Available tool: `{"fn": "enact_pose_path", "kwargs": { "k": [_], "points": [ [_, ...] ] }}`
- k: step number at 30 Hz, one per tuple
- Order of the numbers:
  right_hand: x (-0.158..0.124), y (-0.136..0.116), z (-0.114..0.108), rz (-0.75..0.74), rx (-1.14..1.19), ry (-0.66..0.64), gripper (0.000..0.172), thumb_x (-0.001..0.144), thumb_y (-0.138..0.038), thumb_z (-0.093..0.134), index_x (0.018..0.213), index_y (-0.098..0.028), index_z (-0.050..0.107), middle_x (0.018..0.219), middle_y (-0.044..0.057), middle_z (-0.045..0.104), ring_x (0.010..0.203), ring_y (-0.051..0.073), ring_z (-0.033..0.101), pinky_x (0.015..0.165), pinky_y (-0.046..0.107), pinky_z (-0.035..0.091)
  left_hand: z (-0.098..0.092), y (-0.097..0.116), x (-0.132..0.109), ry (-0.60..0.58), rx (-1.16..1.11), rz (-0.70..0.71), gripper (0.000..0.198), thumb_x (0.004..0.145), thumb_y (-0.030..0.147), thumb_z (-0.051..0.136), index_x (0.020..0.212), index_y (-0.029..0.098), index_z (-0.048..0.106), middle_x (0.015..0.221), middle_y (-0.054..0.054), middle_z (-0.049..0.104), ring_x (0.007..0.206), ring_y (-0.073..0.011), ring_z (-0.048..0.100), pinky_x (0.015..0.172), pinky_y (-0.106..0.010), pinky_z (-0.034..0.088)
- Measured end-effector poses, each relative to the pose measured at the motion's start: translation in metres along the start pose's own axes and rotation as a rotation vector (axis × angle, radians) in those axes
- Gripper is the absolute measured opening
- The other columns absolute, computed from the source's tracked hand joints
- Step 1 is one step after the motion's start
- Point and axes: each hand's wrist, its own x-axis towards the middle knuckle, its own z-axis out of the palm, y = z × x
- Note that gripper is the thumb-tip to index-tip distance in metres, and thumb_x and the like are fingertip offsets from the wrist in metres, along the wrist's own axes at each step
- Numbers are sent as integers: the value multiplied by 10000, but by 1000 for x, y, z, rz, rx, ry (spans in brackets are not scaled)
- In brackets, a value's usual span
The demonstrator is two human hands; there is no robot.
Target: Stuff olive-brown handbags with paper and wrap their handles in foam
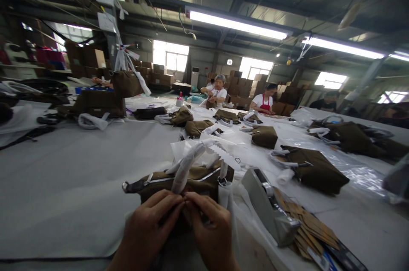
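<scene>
An olive-brown handbag with silver zips stands on the white table before me. White wrapping covers its raised handle. Both my left hand and my right hand are at the bag's near side, below the handle's base. Their thumbs and fingertips are pinched together and almost meet. Whatever lies between the fingertips is too small and too hidden to name. A metal ring shows at the bag's right end, above my right hand.
Right of the bag stands a grey tape dispenser, beside flat brown cardboard pieces. More olive bags, including a large one, lie across the white table. Co-workers are at the far side, with stacked cartons behind.
</scene>
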Motion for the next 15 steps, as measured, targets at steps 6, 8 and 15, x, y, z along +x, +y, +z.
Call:
{"fn": "enact_pose_path", "kwargs": {
  "k": [6,8,15],
  "points": [
    [-38,15,-23,86,-130,171,183,972,-197,617,1075,-280,743,928,16,773,814,165,754,768,208,606,-42,-22,8,257,86,-218,233,952,430,642,1130,314,739,1127,8,758,1044,-185,729,995,-261,564],
    [-62,26,-31,181,-171,194,137,984,-258,598,1009,-284,730,870,21,745,763,179,735,729,232,601,-52,-46,20,297,-98,-511,376,924,565,627,1122,266,744,1133,-29,770,1088,-236,723,1043,-353,554],
    [-104,63,-13,380,-261,269,593,1005,-408,568,1562,-256,433,1588,95,449,1474,361,399,1149,526,458,-23,-126,64,-387,-859,-874,716,902,754,464,1208,175,753,1263,-158,732,1222,-341,670,1026,-434,554]
  ]
}}
